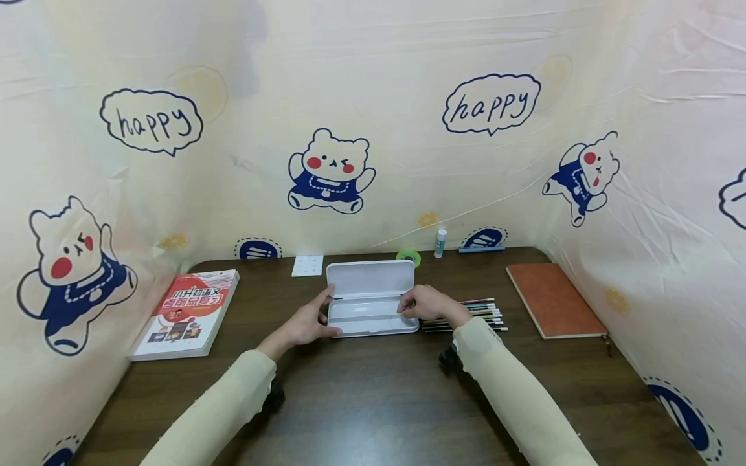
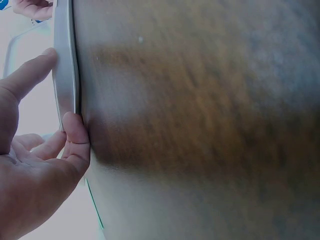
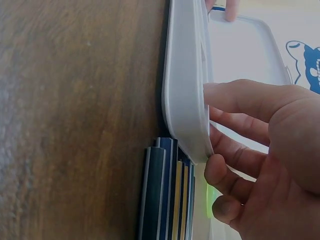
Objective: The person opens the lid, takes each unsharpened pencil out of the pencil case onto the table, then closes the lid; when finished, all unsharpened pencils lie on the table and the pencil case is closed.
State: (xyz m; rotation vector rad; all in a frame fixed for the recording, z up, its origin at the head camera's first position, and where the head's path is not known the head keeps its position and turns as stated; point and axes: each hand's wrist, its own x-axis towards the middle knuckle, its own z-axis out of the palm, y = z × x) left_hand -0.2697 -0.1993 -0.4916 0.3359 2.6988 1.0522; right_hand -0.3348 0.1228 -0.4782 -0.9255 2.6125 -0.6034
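Note:
A white pencil case (image 1: 373, 316) lies on the table with its lid (image 1: 370, 278) raised toward the back. Shallow compartments show inside it. My left hand (image 1: 307, 322) grips its left end; in the left wrist view a fingertip presses the outer wall (image 2: 65, 65). At the right end my right hand (image 1: 430, 304) has bent fingers reaching over the rim into the case. The right wrist view shows its thumb (image 3: 240, 97) behind the case wall (image 3: 187, 70); whether the fingertips pinch anything is hidden. Several pencils (image 1: 489, 317) lie just right of the case, partly under the right hand.
A red-and-white book (image 1: 186, 314) lies at the left and a brown notebook (image 1: 556, 301) at the right. Along the back are a white card (image 1: 307, 265), a green tape roll (image 1: 409, 257), a glue stick (image 1: 440, 244) and a blue stick-like item (image 1: 481, 249).

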